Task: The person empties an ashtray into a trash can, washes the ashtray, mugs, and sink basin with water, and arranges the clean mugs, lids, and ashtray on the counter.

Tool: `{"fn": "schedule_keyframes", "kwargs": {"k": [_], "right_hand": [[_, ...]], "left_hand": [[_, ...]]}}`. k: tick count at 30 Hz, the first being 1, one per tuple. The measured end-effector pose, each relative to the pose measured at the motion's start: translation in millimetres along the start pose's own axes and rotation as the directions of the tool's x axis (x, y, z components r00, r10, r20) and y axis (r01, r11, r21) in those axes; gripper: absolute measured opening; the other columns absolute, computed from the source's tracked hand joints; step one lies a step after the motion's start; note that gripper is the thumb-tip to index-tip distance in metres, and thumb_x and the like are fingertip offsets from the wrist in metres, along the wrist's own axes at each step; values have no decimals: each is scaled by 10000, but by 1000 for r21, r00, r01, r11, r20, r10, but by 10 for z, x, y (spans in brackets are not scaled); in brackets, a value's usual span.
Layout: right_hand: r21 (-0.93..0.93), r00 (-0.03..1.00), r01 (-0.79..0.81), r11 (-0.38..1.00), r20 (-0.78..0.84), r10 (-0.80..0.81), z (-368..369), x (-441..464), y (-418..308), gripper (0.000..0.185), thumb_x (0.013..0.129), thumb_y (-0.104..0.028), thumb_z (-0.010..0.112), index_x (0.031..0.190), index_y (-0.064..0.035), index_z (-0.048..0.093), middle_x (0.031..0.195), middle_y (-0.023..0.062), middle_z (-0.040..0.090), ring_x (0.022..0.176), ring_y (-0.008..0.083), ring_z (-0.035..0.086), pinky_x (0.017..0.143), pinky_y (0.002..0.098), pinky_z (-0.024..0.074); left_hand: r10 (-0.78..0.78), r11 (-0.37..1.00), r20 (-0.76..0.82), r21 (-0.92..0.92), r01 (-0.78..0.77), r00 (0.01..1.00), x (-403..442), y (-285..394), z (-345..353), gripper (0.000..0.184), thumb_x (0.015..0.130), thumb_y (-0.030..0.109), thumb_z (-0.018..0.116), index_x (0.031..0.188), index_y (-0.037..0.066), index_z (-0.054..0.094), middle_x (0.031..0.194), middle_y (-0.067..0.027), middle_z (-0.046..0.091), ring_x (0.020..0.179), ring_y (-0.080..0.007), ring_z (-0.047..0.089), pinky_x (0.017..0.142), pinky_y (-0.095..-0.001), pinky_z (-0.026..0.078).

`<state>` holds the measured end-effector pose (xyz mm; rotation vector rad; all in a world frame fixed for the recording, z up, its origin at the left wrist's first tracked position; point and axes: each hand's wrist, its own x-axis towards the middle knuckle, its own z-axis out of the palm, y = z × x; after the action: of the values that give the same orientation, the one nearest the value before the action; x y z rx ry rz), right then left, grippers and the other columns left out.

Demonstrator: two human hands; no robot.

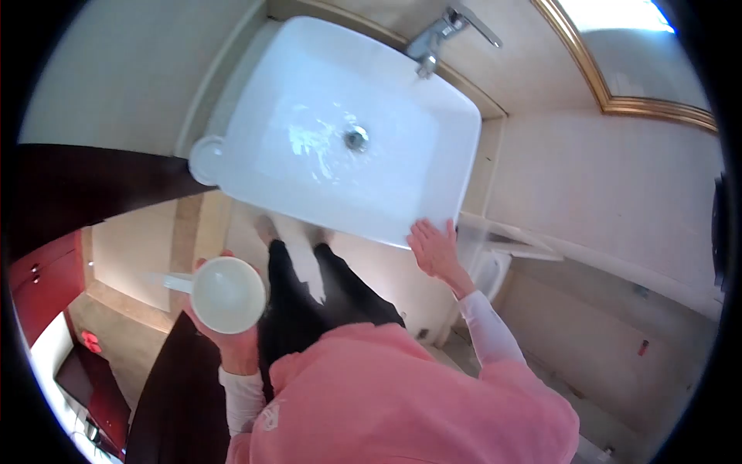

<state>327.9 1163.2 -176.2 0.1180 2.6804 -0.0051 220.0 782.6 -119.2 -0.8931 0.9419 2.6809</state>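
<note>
My left hand (pixel 233 342) is wrapped round a white mug (pixel 226 298), held below and left of the sink, its handle pointing left. The mug's inside looks pale; whether it holds liquid I cannot tell. At the near right corner of the white sink (pixel 433 178), my right hand (pixel 435 251) rests with fingers stretched out, touching the rim. Shallow water glints in the basin around the metal drain (pixel 355 138). Beyond the basin stands a chrome faucet (pixel 437 45) with its lever turned to the right.
A round white lid-like disc (pixel 206 160) sits at the sink's left edge. A gold-framed mirror (pixel 610 104) hangs at the upper right. Dark wood (pixel 93 182) borders the left side, with red cabinets (pixel 48 298) beyond. My legs (pixel 317 290) are below the sink.
</note>
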Motion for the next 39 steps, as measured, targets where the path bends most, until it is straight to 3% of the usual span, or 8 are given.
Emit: {"fn": "schedule_keyframes", "kwargs": {"k": [10,11,12,17,19,21,32,39], "right_hand": [[774,977,117,622,22,-211,-628,2102,-2535,457,947,-427,419,1193,-42,431,1339,229,398,1206,442,415,958,522,367],[831,997,4,556,37,-63,-756,2249,-2767,544,931,-470,434,1229,-16,396,1342,253,381,1215,449,403,982,515,348],[879,993,-105,465,72,89,-906,2359,-2973,636,914,-512,449,1265,11,361,1345,276,364,1225,455,390,1005,508,329],[920,766,-364,145,207,609,-1225,3112,-3441,945,874,-528,530,1460,22,32,1450,366,146,1374,491,142,1049,627,197],[904,671,163,395,-395,627,-1133,3570,-3091,862,889,-493,520,1463,5,114,1491,282,172,1381,472,153,1041,644,194],[975,751,-18,223,-134,646,-1559,3944,-2680,788,903,-464,506,1470,-33,169,1521,229,163,1396,429,168,1053,628,197],[902,772,233,365,-399,494,-1392,3802,-2740,617,965,-343,412,1459,-24,225,1523,208,192,1406,377,184,1105,484,231],[378,613,106,920,-753,239,-1547,4280,-1843,564,962,-363,400,1450,-98,304,1533,40,254,1409,213,242,1107,466,239]], "left_hand": [[94,996,-128,5,-95,987,22,822,80,495,942,494,370,1309,175,466,1189,-159,591,821,-373,657,484,-346,566],[83,997,-153,12,-82,985,24,911,155,482,943,492,371,1296,180,475,1187,-154,592,814,-379,657,481,-344,565],[42,994,31,99,-45,999,87,1005,-28,538,901,580,389,1231,182,535,1232,-124,572,1142,-311,532,918,-510,440],[-27,999,139,35,23,990,244,1272,-24,571,884,616,397,1253,196,514,1268,-125,545,1165,-315,513,917,-518,432],[-32,999,116,47,27,993,320,1293,84,568,870,620,433,1251,201,485,1277,-145,511,1159,-327,502,925,-514,429],[-68,997,221,44,59,973,393,1316,106,552,860,616,462,1231,208,467,1260,-148,499,1144,-322,504,917,-511,440],[-130,990,138,78,120,982,657,1496,276,461,878,553,475,1149,187,547,1131,-128,577,899,-392,609,650,-491,552],[-140,984,273,146,102,952,862,1497,395,473,826,566,565,1123,204,500,1195,-142,520,947,-359,586,795,-497,502]]}}
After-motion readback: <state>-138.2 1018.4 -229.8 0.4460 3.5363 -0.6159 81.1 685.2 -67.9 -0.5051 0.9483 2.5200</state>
